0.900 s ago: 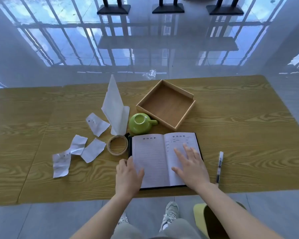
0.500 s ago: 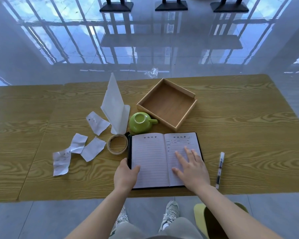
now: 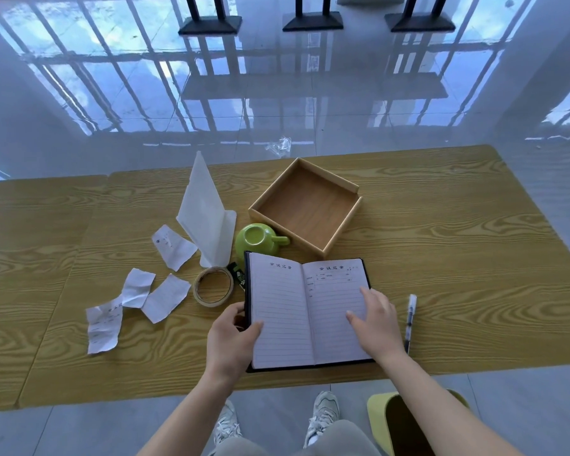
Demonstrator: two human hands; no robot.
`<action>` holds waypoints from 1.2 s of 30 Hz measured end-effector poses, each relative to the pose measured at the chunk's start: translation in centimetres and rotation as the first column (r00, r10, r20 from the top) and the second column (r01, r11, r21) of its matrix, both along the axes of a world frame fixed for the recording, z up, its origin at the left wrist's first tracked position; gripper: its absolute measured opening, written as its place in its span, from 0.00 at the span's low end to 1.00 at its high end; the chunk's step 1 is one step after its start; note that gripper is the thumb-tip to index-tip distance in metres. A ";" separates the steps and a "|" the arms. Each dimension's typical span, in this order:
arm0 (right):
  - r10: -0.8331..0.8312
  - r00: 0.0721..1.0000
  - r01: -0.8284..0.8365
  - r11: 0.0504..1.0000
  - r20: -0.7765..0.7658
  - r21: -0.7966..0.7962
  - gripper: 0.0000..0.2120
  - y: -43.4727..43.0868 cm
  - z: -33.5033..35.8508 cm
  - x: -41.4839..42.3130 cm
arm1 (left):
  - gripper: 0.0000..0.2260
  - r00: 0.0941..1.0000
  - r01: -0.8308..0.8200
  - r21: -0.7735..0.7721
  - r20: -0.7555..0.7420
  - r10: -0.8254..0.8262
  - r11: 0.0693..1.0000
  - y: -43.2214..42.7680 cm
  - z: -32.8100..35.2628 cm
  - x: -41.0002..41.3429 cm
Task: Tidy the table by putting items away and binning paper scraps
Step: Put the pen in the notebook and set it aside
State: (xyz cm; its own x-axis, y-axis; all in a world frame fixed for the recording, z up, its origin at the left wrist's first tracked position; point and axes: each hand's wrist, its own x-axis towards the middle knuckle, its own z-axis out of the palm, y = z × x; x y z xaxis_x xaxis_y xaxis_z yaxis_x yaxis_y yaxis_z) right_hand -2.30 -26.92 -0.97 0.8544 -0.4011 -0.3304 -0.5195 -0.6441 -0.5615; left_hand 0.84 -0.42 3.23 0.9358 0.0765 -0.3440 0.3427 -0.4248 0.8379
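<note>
A yellow-green waste bin (image 3: 377, 422) is seen on the floor at the near right, below the table edge and partly covered by the right forearm. Pale sneakers (image 3: 323, 413) are seen beside it.

On the wood-grain table (image 3: 441, 258), an open lined notebook (image 3: 297, 311) is laid close to the near edge, directly between the two hands. Its left cover edge is gripped by the left hand (image 3: 231, 337), with the thumb laid on the left page and the fingers curled round the cover. The right page is pressed by the right hand (image 3: 377, 320), which is held flat with its fingers extended.

A pen (image 3: 410, 319) is laid just beside the notebook's right edge, near the right wrist but apart from it. A roll of tape (image 3: 213, 286) is found flat just left of the notebook, near the left-hand fingers. A small dark object (image 3: 237, 274) is wedged between the two and cannot be identified.

Four torn paper scraps (image 3: 104, 327) are scattered further left, well apart from both hands.

Beyond the notebook's far edge, a green cup (image 3: 255, 240) is placed with its handle pointing right; whether it is upright cannot be told. A folded white sheet (image 3: 204, 212) is stood just left of it. An empty square wooden tray (image 3: 344, 223) is set just behind the cup, turned at an angle.

A crumpled clear wrapper (image 3: 278, 146) is seen on the glossy floor past the table.
</note>
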 end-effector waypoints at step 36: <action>-0.169 0.986 0.132 0.816 0.014 0.564 0.07 -5.7 0.8 0.9 | 0.19 0.827 0.403 0.595 0.089 -0.555 0.695 -19.7 -1.4 -1.9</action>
State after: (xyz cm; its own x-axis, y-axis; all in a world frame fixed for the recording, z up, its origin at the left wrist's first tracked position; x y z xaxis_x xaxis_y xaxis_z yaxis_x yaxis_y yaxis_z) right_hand -1.37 -32.64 -0.17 0.8243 -0.2885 -0.4872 -0.5372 -0.1268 -0.8339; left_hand -1.05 -20.12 1.83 0.9397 -0.3093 -0.1463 -0.2161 -0.8681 0.4469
